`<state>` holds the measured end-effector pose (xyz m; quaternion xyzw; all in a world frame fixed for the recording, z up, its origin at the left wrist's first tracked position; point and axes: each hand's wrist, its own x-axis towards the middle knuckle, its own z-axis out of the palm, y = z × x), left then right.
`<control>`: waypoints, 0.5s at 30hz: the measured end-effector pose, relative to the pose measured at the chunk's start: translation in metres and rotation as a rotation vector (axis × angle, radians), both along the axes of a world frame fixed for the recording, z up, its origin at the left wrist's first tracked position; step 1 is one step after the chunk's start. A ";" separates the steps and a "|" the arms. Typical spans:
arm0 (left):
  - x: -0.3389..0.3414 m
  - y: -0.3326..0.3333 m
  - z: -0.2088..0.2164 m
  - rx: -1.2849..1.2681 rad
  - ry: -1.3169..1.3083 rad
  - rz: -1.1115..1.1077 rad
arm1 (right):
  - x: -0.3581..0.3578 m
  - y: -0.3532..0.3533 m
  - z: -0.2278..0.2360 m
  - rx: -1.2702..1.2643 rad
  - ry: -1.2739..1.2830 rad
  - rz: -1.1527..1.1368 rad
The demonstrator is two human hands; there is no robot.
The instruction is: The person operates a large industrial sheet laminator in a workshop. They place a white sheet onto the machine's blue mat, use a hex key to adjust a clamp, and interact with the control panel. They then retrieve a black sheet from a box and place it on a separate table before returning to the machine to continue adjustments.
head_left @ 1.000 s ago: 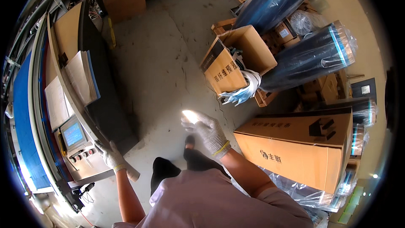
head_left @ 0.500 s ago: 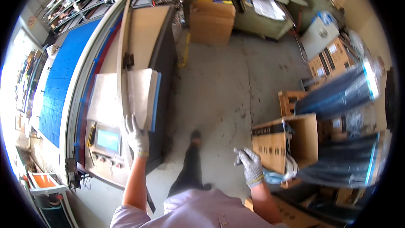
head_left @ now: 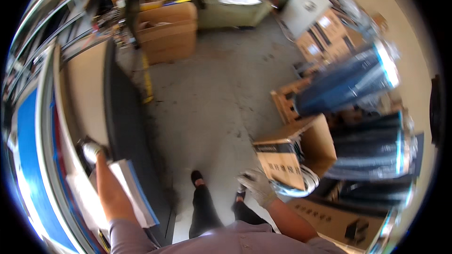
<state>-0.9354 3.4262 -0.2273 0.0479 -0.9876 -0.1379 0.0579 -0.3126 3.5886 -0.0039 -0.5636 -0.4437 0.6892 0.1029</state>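
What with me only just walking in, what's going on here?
A person in gloves has the left hand at a dark fitting by the pale beam of a long machine; blur hides the exact grip. The right hand looks empty, loosely curled near an open cardboard box. Blue-edged papers lie on the machine.

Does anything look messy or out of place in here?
Yes: beside the right hand, an open cardboard box has a bundle of white and bluish material spilling over its edge rather than sitting inside. It looks untidy; I can't tell exactly what it is.
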 end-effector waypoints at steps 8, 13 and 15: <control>0.282 0.141 0.071 0.977 -0.817 -0.657 | 0.046 0.048 0.008 0.059 0.196 -0.203; 0.532 0.186 0.184 1.235 -1.518 -0.992 | 0.107 0.076 0.062 0.178 0.169 -0.073; 0.581 0.204 0.223 1.047 -1.792 -1.050 | 0.154 0.083 0.058 0.302 0.189 -0.026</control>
